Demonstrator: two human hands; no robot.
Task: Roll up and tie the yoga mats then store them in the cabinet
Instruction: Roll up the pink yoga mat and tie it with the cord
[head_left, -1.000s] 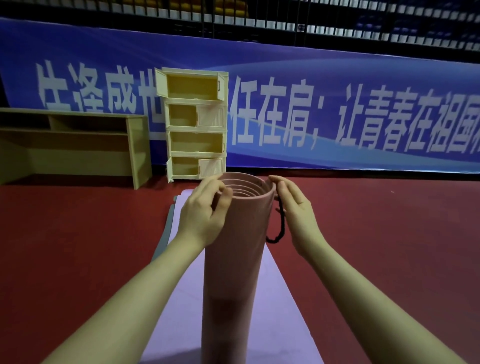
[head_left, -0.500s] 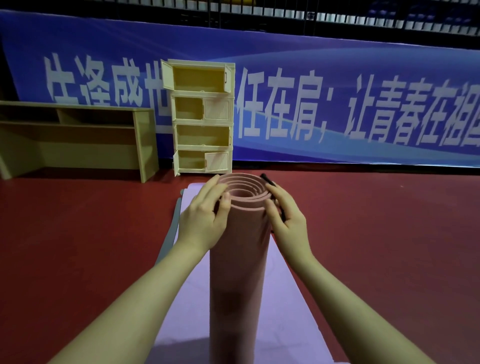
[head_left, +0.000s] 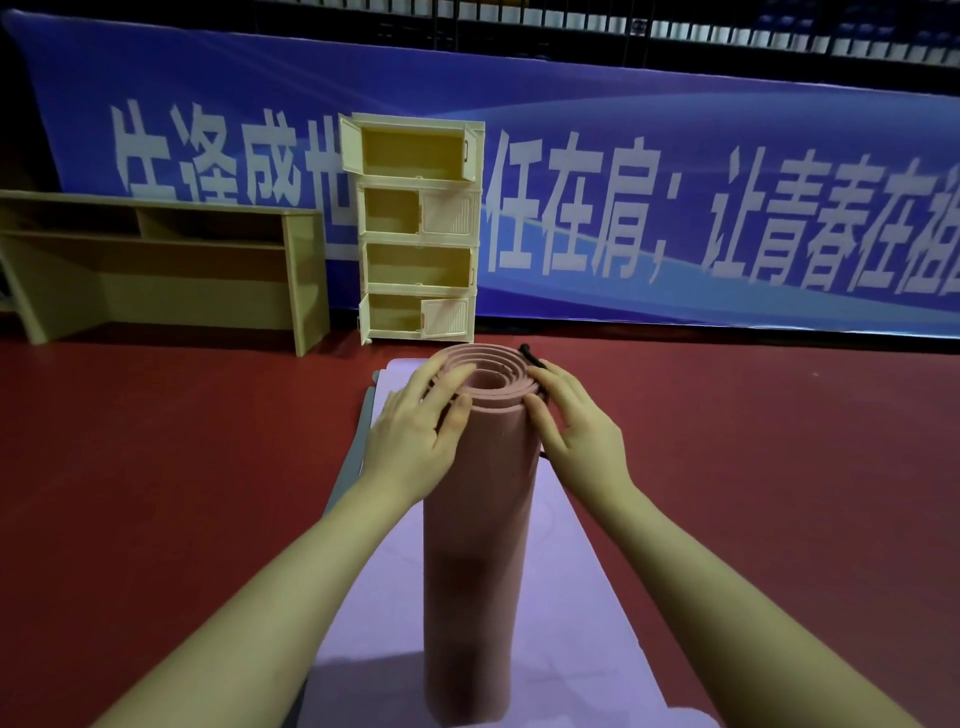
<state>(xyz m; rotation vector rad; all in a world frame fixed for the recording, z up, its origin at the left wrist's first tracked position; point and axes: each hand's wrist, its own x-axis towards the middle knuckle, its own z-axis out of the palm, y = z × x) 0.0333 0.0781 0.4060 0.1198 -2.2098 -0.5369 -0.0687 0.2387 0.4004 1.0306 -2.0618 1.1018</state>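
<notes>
A rolled pink yoga mat (head_left: 478, 519) stands upright on end in front of me. My left hand (head_left: 415, 441) grips its top from the left, fingers laid over the spiral rim and thumb on the front. On the right side of the top, my right hand (head_left: 576, 431) wraps the roll and holds a black strap (head_left: 529, 352) against it. One strap end sticks up past the fingertips. The roll stands on a flat purple mat (head_left: 571, 597). The cream cabinet (head_left: 418, 228) stands beyond, with several open compartments.
A grey mat (head_left: 358, 447) shows under the purple one along its left edge. A low wooden desk (head_left: 156, 270) stands left of the cabinet. A blue banner (head_left: 727, 208) runs along the back wall. Red floor spreads to both sides.
My right hand moved in from beside the roll and now lies against its top with the strap, which no longer hangs loose. My left hand stays on the rim.
</notes>
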